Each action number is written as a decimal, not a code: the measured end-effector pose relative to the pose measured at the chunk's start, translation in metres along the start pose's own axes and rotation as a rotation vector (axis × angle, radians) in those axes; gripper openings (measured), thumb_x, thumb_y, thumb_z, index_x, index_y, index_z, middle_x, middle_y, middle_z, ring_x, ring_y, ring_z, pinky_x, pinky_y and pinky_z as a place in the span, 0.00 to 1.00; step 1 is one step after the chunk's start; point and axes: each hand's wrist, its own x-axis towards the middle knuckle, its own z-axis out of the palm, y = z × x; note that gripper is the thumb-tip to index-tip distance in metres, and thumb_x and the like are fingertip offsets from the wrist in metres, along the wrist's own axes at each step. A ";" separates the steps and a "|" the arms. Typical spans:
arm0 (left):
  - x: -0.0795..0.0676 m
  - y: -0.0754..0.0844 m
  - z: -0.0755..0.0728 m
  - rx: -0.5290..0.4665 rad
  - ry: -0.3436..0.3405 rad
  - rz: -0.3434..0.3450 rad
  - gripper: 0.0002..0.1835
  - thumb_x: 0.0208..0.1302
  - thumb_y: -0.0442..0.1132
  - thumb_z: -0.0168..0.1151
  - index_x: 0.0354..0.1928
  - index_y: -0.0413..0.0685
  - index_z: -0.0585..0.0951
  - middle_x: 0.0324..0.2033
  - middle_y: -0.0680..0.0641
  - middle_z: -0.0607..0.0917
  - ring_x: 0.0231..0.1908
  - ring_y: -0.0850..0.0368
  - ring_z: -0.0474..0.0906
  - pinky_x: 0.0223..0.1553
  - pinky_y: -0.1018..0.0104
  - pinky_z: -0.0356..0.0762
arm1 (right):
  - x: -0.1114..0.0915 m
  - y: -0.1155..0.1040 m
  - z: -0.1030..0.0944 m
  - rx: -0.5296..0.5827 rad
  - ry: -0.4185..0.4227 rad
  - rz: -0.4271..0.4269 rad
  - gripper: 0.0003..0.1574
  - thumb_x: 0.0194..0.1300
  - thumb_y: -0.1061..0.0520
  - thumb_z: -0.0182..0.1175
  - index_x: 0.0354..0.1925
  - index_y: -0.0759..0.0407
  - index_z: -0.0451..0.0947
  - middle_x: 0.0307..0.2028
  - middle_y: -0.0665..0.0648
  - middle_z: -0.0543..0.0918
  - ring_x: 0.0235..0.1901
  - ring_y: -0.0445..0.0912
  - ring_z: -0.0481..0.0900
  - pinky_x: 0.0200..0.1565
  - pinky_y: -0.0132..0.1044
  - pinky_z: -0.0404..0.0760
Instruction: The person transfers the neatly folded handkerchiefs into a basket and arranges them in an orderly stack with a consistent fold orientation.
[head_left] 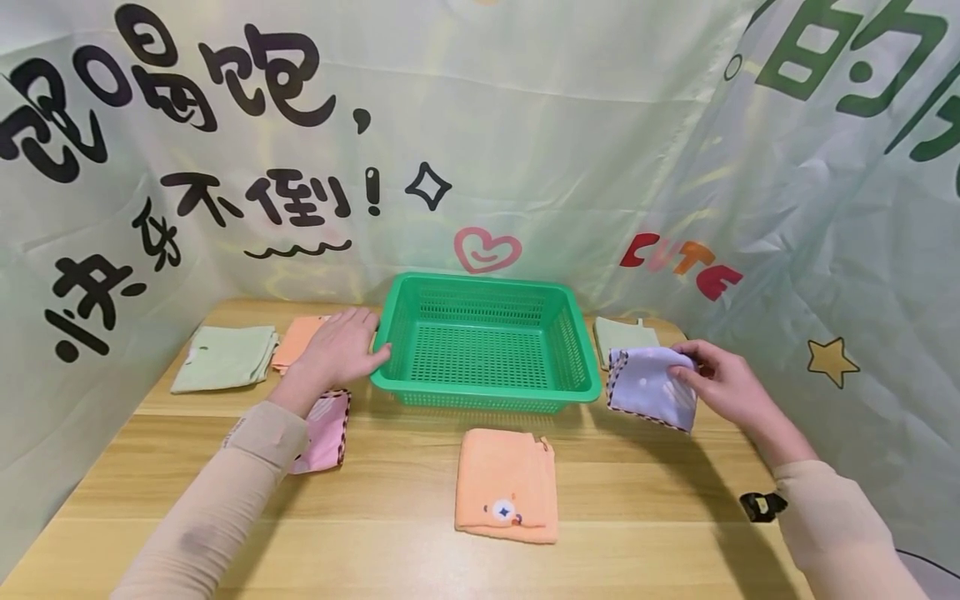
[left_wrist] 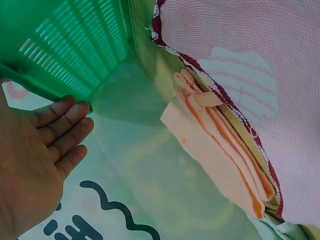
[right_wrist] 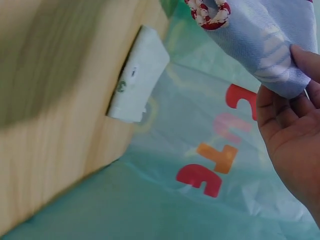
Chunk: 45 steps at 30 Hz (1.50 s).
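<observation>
A folded lavender-blue towel (head_left: 649,388) with a checked dark trim hangs from my right hand (head_left: 723,383), pinched between thumb and fingers above the table's right side. The right wrist view shows the same towel (right_wrist: 280,50) with a braided red-and-white loop near the thumb side. My left hand (head_left: 341,346) rests at the left rim of a green plastic basket (head_left: 486,396); in the left wrist view its fingers (left_wrist: 70,125) lie extended against the basket's edge. Partly under the left forearm lies a pink towel (head_left: 326,437). The basket's perforated floor shows bare.
A folded orange towel (head_left: 506,479) lies in front of the basket. Behind the left hand are another orange towel (head_left: 295,337) and a pale green one (head_left: 225,358). A second pale green towel (head_left: 622,333) lies right of the basket. Printed cloth (head_left: 525,150) hangs behind the table.
</observation>
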 end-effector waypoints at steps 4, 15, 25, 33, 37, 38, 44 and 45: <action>0.000 0.001 -0.001 0.005 -0.003 -0.003 0.28 0.70 0.54 0.57 0.56 0.34 0.76 0.54 0.37 0.79 0.56 0.38 0.75 0.60 0.41 0.71 | 0.008 -0.008 -0.008 -0.012 -0.010 0.026 0.15 0.74 0.59 0.64 0.55 0.65 0.79 0.43 0.64 0.85 0.34 0.38 0.78 0.32 0.31 0.78; 0.001 0.000 0.000 0.010 -0.010 -0.001 0.27 0.71 0.54 0.56 0.56 0.35 0.76 0.54 0.37 0.79 0.57 0.38 0.74 0.61 0.41 0.71 | 0.034 -0.030 -0.021 -0.027 0.001 -0.025 0.15 0.74 0.59 0.64 0.55 0.64 0.79 0.45 0.64 0.85 0.36 0.39 0.77 0.35 0.25 0.77; 0.000 0.000 0.001 0.009 -0.009 0.000 0.28 0.71 0.54 0.57 0.57 0.34 0.76 0.54 0.37 0.79 0.56 0.38 0.74 0.61 0.42 0.71 | 0.066 -0.050 -0.013 -0.015 0.000 -0.076 0.14 0.73 0.58 0.65 0.54 0.63 0.80 0.44 0.61 0.85 0.36 0.44 0.78 0.36 0.25 0.77; 0.001 -0.002 0.002 0.017 -0.008 0.000 0.28 0.71 0.55 0.56 0.55 0.36 0.76 0.53 0.38 0.79 0.57 0.39 0.74 0.62 0.42 0.70 | 0.088 -0.065 0.002 0.029 -0.020 -0.123 0.15 0.73 0.60 0.65 0.55 0.65 0.80 0.44 0.64 0.85 0.37 0.48 0.80 0.36 0.26 0.78; 0.000 -0.001 0.001 0.011 -0.018 -0.008 0.28 0.72 0.55 0.56 0.56 0.36 0.76 0.54 0.37 0.79 0.59 0.38 0.73 0.63 0.41 0.69 | 0.097 -0.069 0.015 0.062 -0.047 -0.122 0.15 0.73 0.60 0.65 0.55 0.65 0.80 0.45 0.63 0.85 0.38 0.53 0.80 0.37 0.27 0.78; 0.000 -0.001 0.000 0.010 -0.020 -0.010 0.28 0.72 0.55 0.56 0.57 0.36 0.76 0.54 0.37 0.79 0.59 0.38 0.73 0.63 0.41 0.69 | 0.098 -0.070 0.019 0.071 -0.055 -0.115 0.15 0.73 0.60 0.65 0.55 0.64 0.79 0.45 0.63 0.85 0.39 0.54 0.80 0.37 0.28 0.79; 0.001 0.000 0.001 0.015 -0.018 -0.004 0.28 0.71 0.55 0.56 0.56 0.35 0.76 0.53 0.37 0.79 0.57 0.39 0.74 0.62 0.42 0.70 | 0.104 -0.070 0.042 0.110 -0.091 -0.106 0.15 0.73 0.60 0.65 0.55 0.63 0.79 0.45 0.62 0.85 0.39 0.55 0.79 0.37 0.32 0.79; 0.001 0.000 0.001 0.016 -0.017 -0.005 0.28 0.71 0.55 0.56 0.56 0.35 0.76 0.54 0.37 0.79 0.57 0.39 0.74 0.62 0.42 0.70 | 0.104 -0.070 0.046 0.119 -0.098 -0.109 0.14 0.73 0.60 0.65 0.55 0.63 0.79 0.45 0.63 0.85 0.39 0.55 0.79 0.38 0.33 0.79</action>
